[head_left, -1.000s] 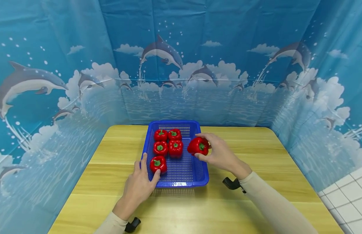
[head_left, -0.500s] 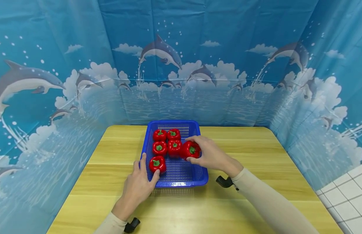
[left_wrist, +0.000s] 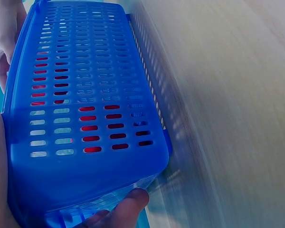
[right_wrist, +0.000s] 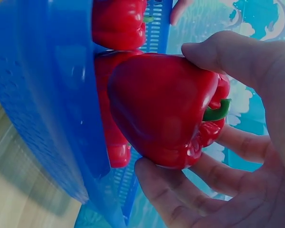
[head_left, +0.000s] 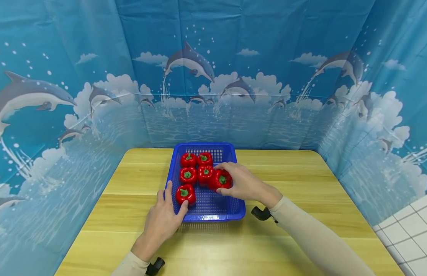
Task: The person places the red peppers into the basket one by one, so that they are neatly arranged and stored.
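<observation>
A blue perforated plastic basket (head_left: 208, 217) sits on the table with several red bell peppers (head_left: 188, 175) standing stem up on its left side. My left hand (head_left: 162, 221) grips the basket's near left corner, thumb beside the nearest pepper (head_left: 185, 194). In the left wrist view, fingertips (left_wrist: 133, 202) press the outside of the basket wall (left_wrist: 85, 175). My right hand (head_left: 247, 183) holds another red bell pepper (right_wrist: 161, 104) between thumb and fingers, its green stem towards the palm. That pepper (head_left: 217, 181) is inside the basket's outline, next to the middle pepper; its underside is hidden.
The wooden table (head_left: 289, 172) extends on both sides of the basket. A blue dolphin-print curtain (head_left: 268, 126) closes off the back and sides. White tiles (head_left: 409, 230) show at the lower right. Black wrist mounts (head_left: 260, 213) hang by the sleeves.
My right hand has carried its bell pepper leftwards and slightly nearer, from the basket's right rim to beside the middle pepper. The left hand has stayed on the corner.
</observation>
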Demonstrator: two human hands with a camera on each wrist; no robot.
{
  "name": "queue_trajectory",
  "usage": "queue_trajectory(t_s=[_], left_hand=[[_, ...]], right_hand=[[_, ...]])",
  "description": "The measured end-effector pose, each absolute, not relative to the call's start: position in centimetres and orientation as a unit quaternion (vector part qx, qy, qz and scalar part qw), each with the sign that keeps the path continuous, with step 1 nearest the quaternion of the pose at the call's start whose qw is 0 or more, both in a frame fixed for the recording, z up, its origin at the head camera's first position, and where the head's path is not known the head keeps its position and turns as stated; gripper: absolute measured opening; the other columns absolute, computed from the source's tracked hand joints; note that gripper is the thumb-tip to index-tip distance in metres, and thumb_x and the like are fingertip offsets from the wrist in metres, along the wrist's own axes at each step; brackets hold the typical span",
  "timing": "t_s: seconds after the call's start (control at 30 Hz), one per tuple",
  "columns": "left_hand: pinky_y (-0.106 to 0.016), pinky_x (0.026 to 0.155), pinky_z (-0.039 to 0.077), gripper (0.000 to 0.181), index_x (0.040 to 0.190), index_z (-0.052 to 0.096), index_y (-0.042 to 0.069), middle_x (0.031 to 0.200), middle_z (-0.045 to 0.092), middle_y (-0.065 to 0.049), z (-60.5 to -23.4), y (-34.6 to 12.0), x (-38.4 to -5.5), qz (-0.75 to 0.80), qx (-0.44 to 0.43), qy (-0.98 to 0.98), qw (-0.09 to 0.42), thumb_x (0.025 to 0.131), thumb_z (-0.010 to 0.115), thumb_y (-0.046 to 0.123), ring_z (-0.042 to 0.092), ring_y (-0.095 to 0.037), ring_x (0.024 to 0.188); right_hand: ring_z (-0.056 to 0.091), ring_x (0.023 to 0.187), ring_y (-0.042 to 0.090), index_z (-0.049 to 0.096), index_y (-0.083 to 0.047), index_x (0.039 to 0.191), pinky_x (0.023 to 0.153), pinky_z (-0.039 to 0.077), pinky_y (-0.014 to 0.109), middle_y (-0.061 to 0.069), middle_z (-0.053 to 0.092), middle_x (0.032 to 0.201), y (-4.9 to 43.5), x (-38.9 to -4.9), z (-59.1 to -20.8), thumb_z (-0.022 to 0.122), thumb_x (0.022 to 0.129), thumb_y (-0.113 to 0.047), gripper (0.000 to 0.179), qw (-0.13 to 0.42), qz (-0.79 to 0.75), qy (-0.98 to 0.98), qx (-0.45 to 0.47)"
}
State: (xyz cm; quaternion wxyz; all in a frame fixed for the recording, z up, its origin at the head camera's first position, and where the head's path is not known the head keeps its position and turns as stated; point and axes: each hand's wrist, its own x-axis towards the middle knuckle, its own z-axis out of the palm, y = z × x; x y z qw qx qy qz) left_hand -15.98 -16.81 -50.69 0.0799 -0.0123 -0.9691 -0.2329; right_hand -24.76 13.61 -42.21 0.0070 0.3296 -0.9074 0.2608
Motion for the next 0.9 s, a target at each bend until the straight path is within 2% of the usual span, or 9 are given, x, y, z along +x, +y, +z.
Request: queue_trajectory(t_s=[0.27,0.43,0.53,0.67,0.9], left_hand=[[-0.032,0.056,0.057,0.104,0.186,0.02,0.004,0.159,0.053,-0.037,-50.6,-16.8,-16.0,-0.233,-0.012,-0.969,0.08,0.112,0.068,0.06,0.058,-0.025,0.065],[-0.033,0.057,0.057,0.104,0.186,0.021,0.004,0.159,0.054,-0.036,-50.5,-16.8,-16.1,-0.232,-0.013,-0.969,0.08,0.112,0.068,0.06,0.058,-0.025,0.066],[-0.034,0.058,0.06,0.104,0.186,0.021,0.004,0.159,0.053,-0.036,-50.5,-16.8,-16.1,-0.229,-0.014,-0.97,0.08,0.112,0.068,0.06,0.059,-0.025,0.067],[-0.038,0.063,0.065,0.105,0.186,0.021,0.004,0.16,0.053,-0.036,-50.5,-16.8,-16.0,-0.227,-0.014,-0.971,0.079,0.112,0.068,0.061,0.063,-0.027,0.07],[-0.05,0.073,0.071,0.105,0.185,0.021,0.003,0.162,0.052,-0.038,-50.5,-16.8,-15.9,-0.224,-0.01,-0.972,0.077,0.112,0.068,0.061,0.073,-0.038,0.079]], right_hand=[[0.065,0.155,0.036,0.063,-0.01,0.163,0.129,0.053,0.063,0.011,0.068,0.165,13.0,-24.9,-42.2,0.093,0.1,-0.038,0.075,-0.011,0.257,-0.91,0.327],[0.068,0.15,0.033,0.062,-0.011,0.162,0.126,0.057,0.059,0.011,0.07,0.163,12.7,-24.9,-42.1,0.094,0.1,-0.037,0.075,-0.02,0.258,-0.909,0.328],[0.072,0.142,0.029,0.062,-0.01,0.16,0.12,0.062,0.053,0.011,0.074,0.157,12.4,-24.9,-42.0,0.095,0.099,-0.037,0.074,-0.021,0.261,-0.908,0.327],[0.075,0.13,0.023,0.063,-0.01,0.156,0.11,0.067,0.046,0.009,0.077,0.149,12.0,-25.0,-42.0,0.097,0.097,-0.038,0.073,-0.031,0.265,-0.908,0.322],[0.075,0.128,0.023,0.066,-0.01,0.152,0.109,0.068,0.045,0.009,0.078,0.147,11.2,-25.4,-42.3,0.098,0.096,-0.038,0.07,-0.05,0.261,-0.901,0.343]])
